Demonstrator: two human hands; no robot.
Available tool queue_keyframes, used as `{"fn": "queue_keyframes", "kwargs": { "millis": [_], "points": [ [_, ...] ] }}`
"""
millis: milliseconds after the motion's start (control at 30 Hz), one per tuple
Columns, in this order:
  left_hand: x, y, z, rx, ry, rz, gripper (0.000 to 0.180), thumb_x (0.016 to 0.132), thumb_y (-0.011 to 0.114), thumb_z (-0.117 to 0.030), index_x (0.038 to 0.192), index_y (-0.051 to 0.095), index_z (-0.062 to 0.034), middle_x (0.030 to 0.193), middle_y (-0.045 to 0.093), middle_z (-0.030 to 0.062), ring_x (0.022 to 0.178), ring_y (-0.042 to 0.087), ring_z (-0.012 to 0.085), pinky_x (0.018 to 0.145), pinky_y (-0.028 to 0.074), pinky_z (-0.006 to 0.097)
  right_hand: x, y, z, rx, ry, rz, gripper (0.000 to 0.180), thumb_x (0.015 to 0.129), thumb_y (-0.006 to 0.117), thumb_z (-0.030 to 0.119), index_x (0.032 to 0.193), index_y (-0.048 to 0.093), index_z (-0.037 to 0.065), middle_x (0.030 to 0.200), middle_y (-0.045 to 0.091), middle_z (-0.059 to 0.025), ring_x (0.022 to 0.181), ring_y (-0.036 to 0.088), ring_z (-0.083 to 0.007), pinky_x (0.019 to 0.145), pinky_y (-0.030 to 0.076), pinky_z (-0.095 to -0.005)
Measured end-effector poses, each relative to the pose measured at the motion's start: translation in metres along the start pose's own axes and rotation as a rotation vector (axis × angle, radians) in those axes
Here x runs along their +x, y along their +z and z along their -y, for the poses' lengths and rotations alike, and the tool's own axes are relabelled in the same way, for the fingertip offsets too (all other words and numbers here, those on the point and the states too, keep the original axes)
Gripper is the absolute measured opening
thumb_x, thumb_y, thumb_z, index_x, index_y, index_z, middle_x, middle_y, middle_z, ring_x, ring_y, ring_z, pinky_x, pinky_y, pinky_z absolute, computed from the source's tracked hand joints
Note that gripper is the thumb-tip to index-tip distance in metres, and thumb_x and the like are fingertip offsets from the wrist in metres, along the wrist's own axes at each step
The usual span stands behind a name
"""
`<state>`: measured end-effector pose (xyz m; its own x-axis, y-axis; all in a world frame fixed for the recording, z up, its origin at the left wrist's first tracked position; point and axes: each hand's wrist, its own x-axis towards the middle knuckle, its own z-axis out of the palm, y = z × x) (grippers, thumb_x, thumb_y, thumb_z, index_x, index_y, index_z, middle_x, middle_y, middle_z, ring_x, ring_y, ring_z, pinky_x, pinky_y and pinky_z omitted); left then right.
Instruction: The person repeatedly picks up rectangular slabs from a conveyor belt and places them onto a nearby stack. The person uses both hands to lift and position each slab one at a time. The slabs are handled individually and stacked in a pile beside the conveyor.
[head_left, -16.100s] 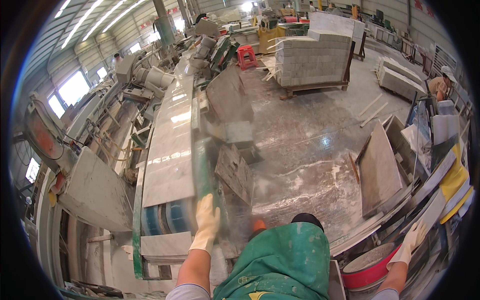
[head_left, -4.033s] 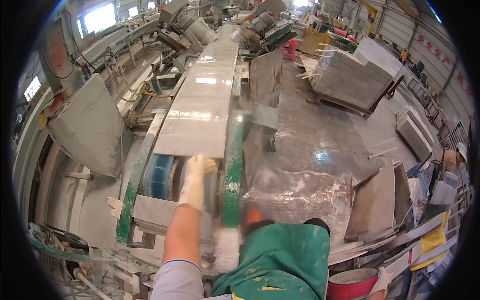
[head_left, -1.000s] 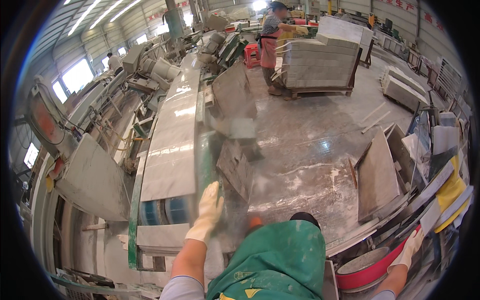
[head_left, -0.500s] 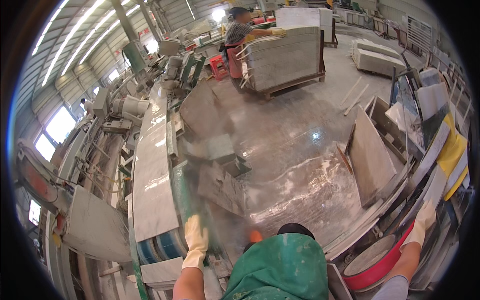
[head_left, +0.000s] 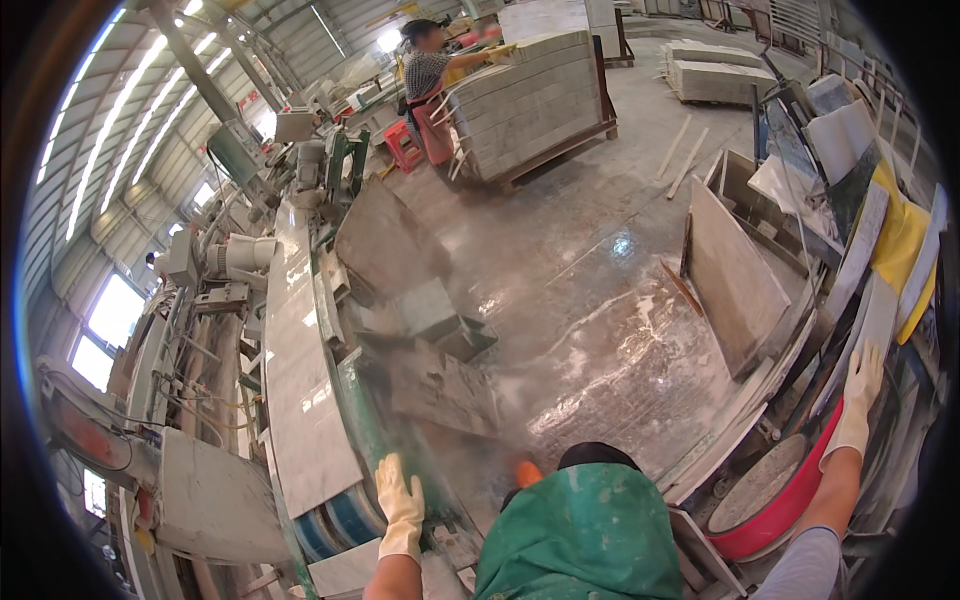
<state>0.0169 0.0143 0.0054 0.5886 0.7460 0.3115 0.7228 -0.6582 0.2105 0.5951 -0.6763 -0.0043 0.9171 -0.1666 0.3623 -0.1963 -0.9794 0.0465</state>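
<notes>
My left hand (head_left: 401,506), in a cream rubber glove, has its fingers stretched and holds nothing. It is at the green edge rail (head_left: 366,420) of a machine bed, just right of the rollers (head_left: 345,520); whether it touches the rail I cannot tell. A long pale stone slab (head_left: 305,400) lies on the bed and ends above the blue-banded rollers. My right hand (head_left: 860,398), gloved alike, reaches out flat with fingers extended, near the end of a pale stone strip (head_left: 872,315). Below it is a large round wheel-like thing with a red rim (head_left: 765,540).
A person in a checked top (head_left: 428,75) stands by a stack of stone slabs (head_left: 530,105) on a pallet. Slabs lean at the right (head_left: 735,285), near a yellow sheet (head_left: 903,245). Stone offcuts (head_left: 425,310) lie beside the bed. The floor (head_left: 590,330) is wet.
The view has shifted, so the background sits further left and higher. My right hand has reached further forward, its fingers straighter. My left hand remains by the green rail.
</notes>
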Motion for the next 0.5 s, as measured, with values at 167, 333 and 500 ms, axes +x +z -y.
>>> {"fn": "queue_keyframes", "kwargs": {
  "millis": [167, 333, 500],
  "points": [
    [0.001, -0.001, -0.002, -0.021, 0.001, -0.014, 0.061, 0.085, 0.068, -0.011, 0.141, 0.047, -0.0022, 0.141, 0.053, 0.0244, 0.135, 0.044, 0.0448, 0.117, 0.031, 0.049, -0.008, -0.009, 0.005, -0.035, 0.007, 0.041, 0.053, 0.106, 0.041, 0.042, 0.152, 0.042, 0.016, 0.156, 0.040, -0.0179, 0.145, 0.036, -0.0366, 0.120, 0.027, -0.0446],
    [0.000, -0.001, -0.003, -0.028, -0.003, -0.030, 0.061, 0.084, 0.068, -0.011, 0.141, 0.048, -0.0023, 0.140, 0.054, 0.0251, 0.135, 0.044, 0.0454, 0.117, 0.031, 0.049, -0.016, -0.023, 0.014, -0.027, 0.017, 0.077, 0.053, 0.106, 0.040, 0.043, 0.152, 0.042, 0.017, 0.157, 0.038, -0.0177, 0.145, 0.034, -0.0364, 0.120, 0.026, -0.0443],
    [0.001, 0.001, -0.001, -0.027, 0.031, -0.037, 0.060, 0.084, 0.068, -0.011, 0.140, 0.048, -0.0012, 0.140, 0.054, 0.0251, 0.135, 0.044, 0.0445, 0.118, 0.030, 0.049, -0.025, -0.033, 0.019, -0.009, 0.010, 0.071, 0.052, 0.105, 0.042, 0.041, 0.151, 0.043, 0.016, 0.157, 0.039, -0.0181, 0.144, 0.036, -0.0369, 0.120, 0.027, -0.0458]
  ]
}}
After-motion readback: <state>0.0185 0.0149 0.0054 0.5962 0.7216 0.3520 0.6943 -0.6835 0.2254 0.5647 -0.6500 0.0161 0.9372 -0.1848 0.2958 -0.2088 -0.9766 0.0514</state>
